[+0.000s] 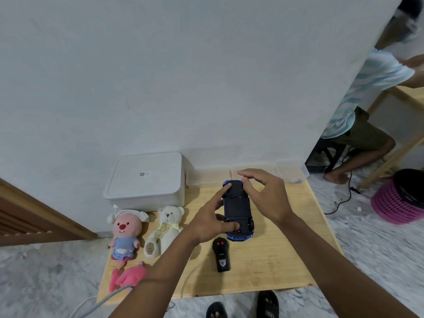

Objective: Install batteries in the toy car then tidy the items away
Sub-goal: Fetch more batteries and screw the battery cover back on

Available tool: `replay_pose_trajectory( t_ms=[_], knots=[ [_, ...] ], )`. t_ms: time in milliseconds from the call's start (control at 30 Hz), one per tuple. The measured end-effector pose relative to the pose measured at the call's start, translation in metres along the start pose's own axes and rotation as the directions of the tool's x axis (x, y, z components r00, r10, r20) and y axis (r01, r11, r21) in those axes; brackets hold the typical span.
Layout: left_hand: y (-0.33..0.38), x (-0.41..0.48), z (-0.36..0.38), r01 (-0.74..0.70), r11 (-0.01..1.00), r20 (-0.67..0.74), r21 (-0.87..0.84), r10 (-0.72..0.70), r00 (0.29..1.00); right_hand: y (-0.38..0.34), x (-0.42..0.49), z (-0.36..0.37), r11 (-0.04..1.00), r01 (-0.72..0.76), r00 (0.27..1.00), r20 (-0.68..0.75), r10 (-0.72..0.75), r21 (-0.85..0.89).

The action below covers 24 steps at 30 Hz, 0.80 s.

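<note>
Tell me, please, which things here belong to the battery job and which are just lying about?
Job: blue toy car, upside down, gripped by left hand, right hand at its far end; black remote control.
Lying about: pink-faced plush, white teddy bear, white lidded box, clear containers.

wall (160,76): plain white | floor (46,271): grey marble | table (286,260): pale wood | door (34,214): brown wood, left

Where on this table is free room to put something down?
Bare wood of the table lies right of the toy car and remote. The left side is crowded: white box, pink plush, teddy bear.
</note>
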State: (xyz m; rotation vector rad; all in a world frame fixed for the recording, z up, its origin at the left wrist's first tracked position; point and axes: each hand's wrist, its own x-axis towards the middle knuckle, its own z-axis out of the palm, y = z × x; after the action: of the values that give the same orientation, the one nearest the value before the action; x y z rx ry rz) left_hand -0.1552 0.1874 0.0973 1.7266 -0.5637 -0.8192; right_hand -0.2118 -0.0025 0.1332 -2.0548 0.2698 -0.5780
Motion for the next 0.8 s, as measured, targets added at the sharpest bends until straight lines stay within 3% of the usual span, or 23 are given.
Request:
replay_pose_trajectory(
  t_ms=[700, 800],
  knots=[
    [-0.0078, -0.0025, 0.0056, -0.018, 1.000, -0.008, 0.023, 0.018, 1.000, -0.0029, -0.0055, -0.0020, 0.999, -0.031, 1.000, 0.006, 0.031, 0.032],
    [-0.0092, -0.0026, 0.0065, -0.008, 1.000, -0.012, 0.012, 0.008, 1.000, -0.0009, -0.0056, -0.0020, 1.000, 0.020, 1.000, -0.007, -0.020, 0.011]
  ],
)
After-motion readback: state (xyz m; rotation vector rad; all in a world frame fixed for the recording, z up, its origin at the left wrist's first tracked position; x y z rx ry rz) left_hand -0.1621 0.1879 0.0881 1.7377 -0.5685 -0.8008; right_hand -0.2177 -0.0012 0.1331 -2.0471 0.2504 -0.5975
